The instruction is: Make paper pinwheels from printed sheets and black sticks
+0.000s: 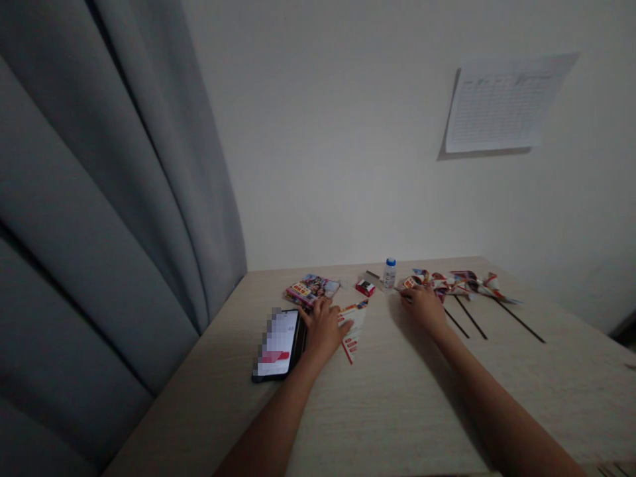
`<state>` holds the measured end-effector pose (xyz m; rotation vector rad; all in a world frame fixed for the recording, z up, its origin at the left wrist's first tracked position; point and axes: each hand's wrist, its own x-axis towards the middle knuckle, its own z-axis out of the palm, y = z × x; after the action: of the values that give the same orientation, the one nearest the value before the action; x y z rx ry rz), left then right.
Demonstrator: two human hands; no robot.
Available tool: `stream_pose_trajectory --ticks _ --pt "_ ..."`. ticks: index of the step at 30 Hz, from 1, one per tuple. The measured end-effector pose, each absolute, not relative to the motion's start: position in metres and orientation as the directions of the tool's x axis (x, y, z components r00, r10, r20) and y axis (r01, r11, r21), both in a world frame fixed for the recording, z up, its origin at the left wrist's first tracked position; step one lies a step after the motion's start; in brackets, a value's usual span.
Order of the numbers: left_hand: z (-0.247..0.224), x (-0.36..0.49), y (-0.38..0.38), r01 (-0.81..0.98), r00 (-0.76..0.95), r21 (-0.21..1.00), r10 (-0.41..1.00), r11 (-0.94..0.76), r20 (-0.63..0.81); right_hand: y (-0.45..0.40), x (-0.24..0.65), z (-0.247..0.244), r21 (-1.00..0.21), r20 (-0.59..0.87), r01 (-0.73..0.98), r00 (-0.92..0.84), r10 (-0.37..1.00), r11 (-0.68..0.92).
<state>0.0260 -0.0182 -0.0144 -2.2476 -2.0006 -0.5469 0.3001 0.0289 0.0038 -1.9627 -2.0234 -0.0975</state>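
Observation:
My left hand [324,328] lies with fingers spread on a printed triangular paper piece [354,331], close beside a phone [274,344] with its screen lit. Just beyond its fingertips rests a stack of colourful printed paper [313,288]. Over on the right, my right hand [426,310] is closed near the tabletop. A thin dark thing pokes out at its fingertips, too small to name. Past that hand lie several paper pinwheels [440,283], partly hidden by it, with black sticks [519,319] pointing toward me.
A small clear bottle with a blue cap [390,273] stands near the back edge. Beside it are a small red box [365,287] and a flat grey piece [372,276]. A grey curtain [124,165] borders the table [377,411] on the left; a white wall stands behind.

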Motion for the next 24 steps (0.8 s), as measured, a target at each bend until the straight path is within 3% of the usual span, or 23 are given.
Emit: stream_pose_trajectory --ticks 6,14,18,24 --pt "-0.005 0.024 -0.02 0.98 0.028 0.186 0.968 -0.076 0.248 0.026 0.301 0.002 -0.136 0.242 0.991 0.034 0.97 -0.001" --pt "-0.007 0.02 -0.016 0.975 0.01 0.214 0.972 -0.062 0.235 0.025 0.291 0.0 -0.143 0.211 0.987 -0.041 0.977 0.072" --pt "-0.005 0.022 -0.016 0.967 0.01 0.244 0.963 -0.079 0.27 0.024 0.28 -0.002 -0.245 0.232 0.937 -0.192 0.954 0.248" --pt "-0.002 0.024 -0.017 0.947 0.001 0.304 0.952 -0.098 0.306 0.011 0.252 -0.006 -0.426 0.331 0.68 -0.496 0.802 0.597"
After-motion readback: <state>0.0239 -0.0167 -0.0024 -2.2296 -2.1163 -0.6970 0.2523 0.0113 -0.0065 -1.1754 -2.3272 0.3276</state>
